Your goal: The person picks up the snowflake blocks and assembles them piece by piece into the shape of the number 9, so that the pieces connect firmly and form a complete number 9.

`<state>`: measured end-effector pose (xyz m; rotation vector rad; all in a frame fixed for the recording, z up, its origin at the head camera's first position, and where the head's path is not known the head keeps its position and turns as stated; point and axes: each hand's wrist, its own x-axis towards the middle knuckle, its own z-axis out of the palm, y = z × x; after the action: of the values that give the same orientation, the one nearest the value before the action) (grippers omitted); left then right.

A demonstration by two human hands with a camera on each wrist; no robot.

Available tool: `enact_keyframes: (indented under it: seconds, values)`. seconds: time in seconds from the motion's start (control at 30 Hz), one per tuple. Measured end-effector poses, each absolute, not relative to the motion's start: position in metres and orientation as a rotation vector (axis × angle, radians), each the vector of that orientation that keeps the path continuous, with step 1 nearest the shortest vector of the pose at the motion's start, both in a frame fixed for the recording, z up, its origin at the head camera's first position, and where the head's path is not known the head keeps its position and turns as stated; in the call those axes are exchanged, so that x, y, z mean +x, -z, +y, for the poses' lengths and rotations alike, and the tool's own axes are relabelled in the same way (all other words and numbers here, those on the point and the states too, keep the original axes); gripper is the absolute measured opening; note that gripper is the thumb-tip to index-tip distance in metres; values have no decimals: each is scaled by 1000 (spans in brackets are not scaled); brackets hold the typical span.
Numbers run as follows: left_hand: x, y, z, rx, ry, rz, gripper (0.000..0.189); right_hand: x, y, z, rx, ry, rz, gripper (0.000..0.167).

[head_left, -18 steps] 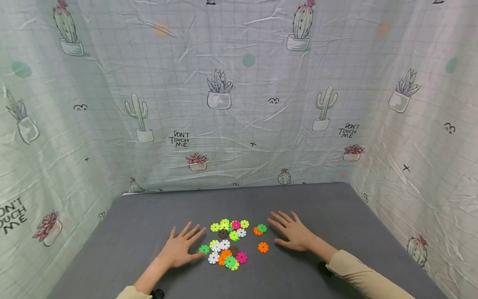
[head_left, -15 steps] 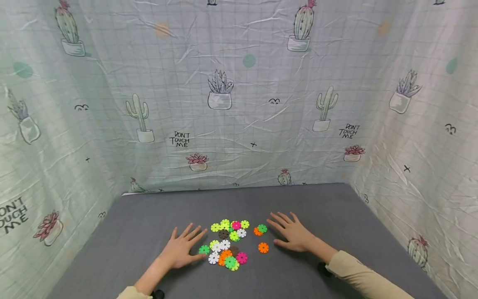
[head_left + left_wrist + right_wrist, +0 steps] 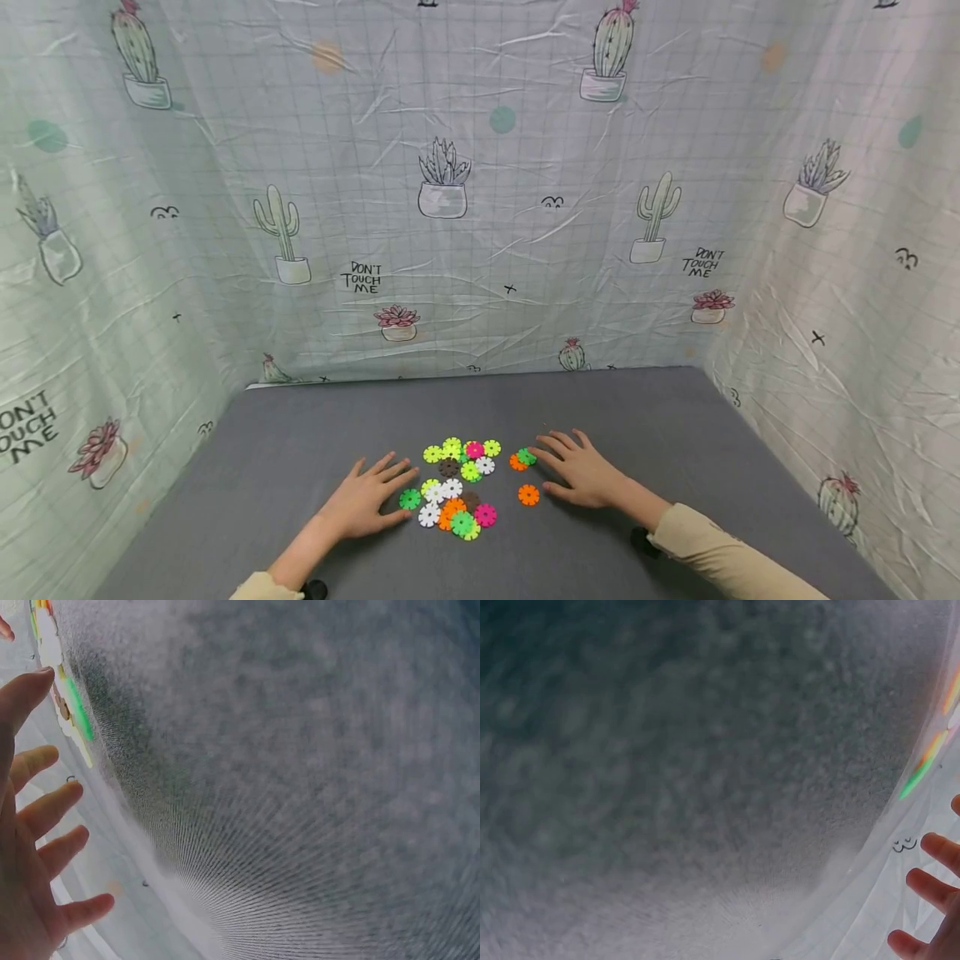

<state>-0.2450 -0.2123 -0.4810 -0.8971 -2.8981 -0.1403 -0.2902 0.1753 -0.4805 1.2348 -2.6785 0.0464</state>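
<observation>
Notched plastic discs in several colours lie in a loose cluster on the table, among them a white disc [image 3: 429, 515], a pink disc [image 3: 486, 515] and a brown disc [image 3: 449, 467]. My left hand [image 3: 367, 502] is spread at the cluster's left side, its thumb and fingers near a green disc [image 3: 410, 498]. On the other side, my right hand [image 3: 583, 472] has its fingers extended and slightly bent. Its fingertips are close to a second green disc [image 3: 527, 456] overlapping an orange one; whether they touch I cannot tell. A lone orange disc [image 3: 528, 495] lies by its thumb. Neither hand holds anything.
The grey table [image 3: 315, 433] runs back to a hanging curtain [image 3: 480, 250] printed with cacti, which also closes off both sides. A dark band [image 3: 645, 542] shows under the right wrist and another [image 3: 315, 589] under the left.
My right hand has shifted slightly left, its fingers bending a little and coming closer to the green and orange pair. The left fingers have drawn slightly together. The discs lie as before.
</observation>
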Motion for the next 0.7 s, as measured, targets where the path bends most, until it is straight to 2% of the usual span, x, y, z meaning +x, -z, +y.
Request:
enact_keyframes:
  seconds: [0.7]
  values:
    - [-248,480,-205,-1008,71,-2765,27,-292,484,163,1309,-1,-2476,38]
